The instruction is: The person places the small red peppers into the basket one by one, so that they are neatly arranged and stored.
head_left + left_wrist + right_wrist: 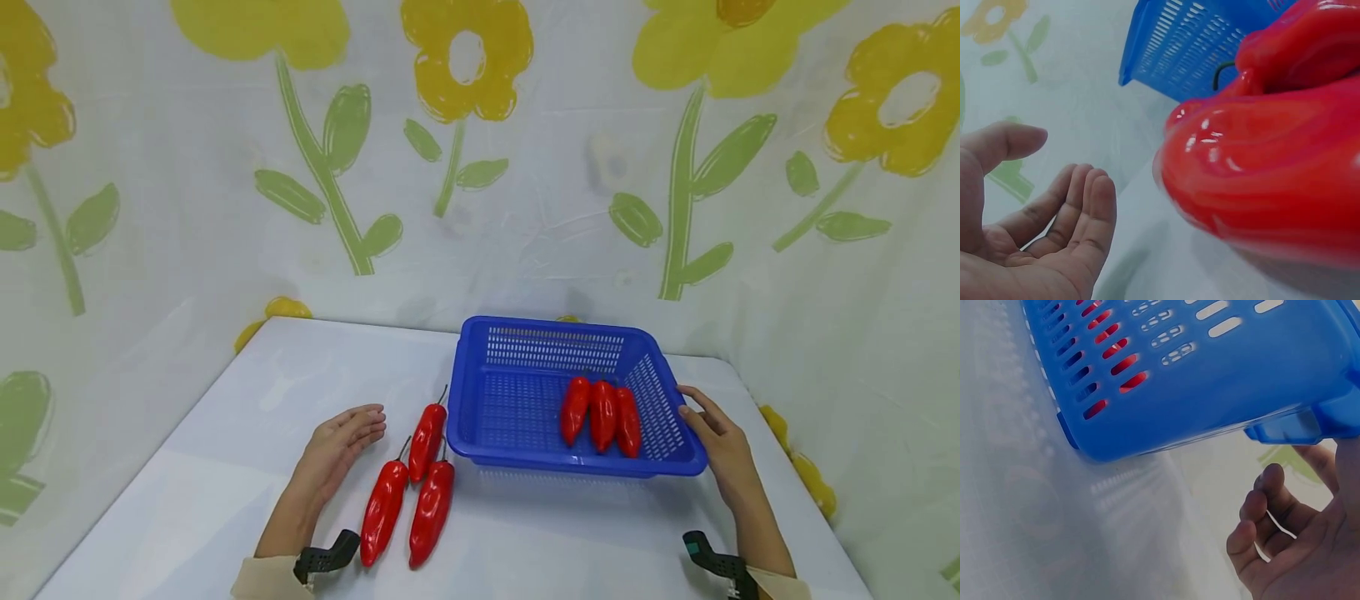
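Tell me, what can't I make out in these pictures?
Left wrist view: parts of the loose red peppers, cut off by the right edge.
Right wrist view: most of the peppers inside the blue basket, hidden behind its slotted wall.
Right wrist view: part of the right hand, cut off by the right edge; whether it grips the rim is unclear.
Head view: the loose peppers' undersides, turned toward the table.

Left grip relaxed, thumb apart; right grip curled.
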`<state>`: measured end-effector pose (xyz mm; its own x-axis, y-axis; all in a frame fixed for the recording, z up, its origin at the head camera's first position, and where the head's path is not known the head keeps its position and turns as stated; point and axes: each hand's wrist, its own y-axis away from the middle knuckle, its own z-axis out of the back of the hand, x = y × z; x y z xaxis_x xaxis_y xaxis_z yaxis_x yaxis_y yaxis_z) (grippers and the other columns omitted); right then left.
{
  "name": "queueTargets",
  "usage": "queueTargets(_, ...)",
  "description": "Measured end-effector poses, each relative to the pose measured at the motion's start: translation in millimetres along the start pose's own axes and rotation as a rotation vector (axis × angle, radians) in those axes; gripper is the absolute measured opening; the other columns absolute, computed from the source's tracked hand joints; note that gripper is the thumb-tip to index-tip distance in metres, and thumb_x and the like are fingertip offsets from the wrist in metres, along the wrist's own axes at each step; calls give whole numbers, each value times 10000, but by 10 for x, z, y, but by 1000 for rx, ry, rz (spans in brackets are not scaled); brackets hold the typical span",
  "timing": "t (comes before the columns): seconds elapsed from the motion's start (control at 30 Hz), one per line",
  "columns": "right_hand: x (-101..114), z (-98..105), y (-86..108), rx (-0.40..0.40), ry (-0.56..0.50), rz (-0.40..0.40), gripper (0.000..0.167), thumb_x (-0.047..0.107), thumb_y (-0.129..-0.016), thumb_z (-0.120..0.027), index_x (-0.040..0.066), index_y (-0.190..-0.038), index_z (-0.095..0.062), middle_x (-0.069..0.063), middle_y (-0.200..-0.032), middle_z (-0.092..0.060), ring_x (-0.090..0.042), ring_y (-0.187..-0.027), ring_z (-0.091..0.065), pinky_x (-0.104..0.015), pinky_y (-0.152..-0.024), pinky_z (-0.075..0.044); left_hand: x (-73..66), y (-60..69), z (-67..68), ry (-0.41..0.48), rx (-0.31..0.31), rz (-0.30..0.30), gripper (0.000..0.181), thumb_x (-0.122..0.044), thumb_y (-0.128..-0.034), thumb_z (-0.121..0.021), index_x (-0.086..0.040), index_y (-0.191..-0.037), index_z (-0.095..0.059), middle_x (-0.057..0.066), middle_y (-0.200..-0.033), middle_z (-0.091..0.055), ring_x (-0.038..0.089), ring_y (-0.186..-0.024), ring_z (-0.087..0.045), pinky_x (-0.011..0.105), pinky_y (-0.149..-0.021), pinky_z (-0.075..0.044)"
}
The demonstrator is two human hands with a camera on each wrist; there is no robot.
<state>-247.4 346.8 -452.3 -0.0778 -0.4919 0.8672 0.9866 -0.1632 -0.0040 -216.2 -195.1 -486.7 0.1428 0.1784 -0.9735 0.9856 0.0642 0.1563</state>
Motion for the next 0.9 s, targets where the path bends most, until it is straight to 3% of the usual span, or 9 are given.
queueTargets(0.23, -22, -10, -11, 3, 4, 4, 628, 569, -995, -499, 285, -1545, -396, -161, -1210, -581, -99, -898, -606, -178, -744, -531, 62, 73, 29, -35, -26, 57, 476, -235, -995, -630, 70, -1349, -539, 232, -1323, -583, 229, -1119, -638, 269, -937, -535)
queueTargets(0.6, 26, 2, 10, 2, 9, 6, 622, 561, -998, -500, 283, -1544, -399, -87, -1150, -602, -73, -880, -607, -157, -738, -520, 71, 241, 59, -169, -22, 100, 513, -303, -960, -683, 25, -1339, -573, 180, -1271, -630, 266, -1115, -649, 308, -941, -542)
queueTargets(0.9, 18, -4, 9, 3, 13, 7, 619, 558, -1000, -500, 275, -1542, -405, -46, -1092, -604, -102, -867, -603, -173, -725, -521, 22, 387, 90, -304, 32, 169, 525, -329, -934, -713, 30, -1300, -604, 139, -1233, -655, 239, -1031, -670, 400, -945, -549)
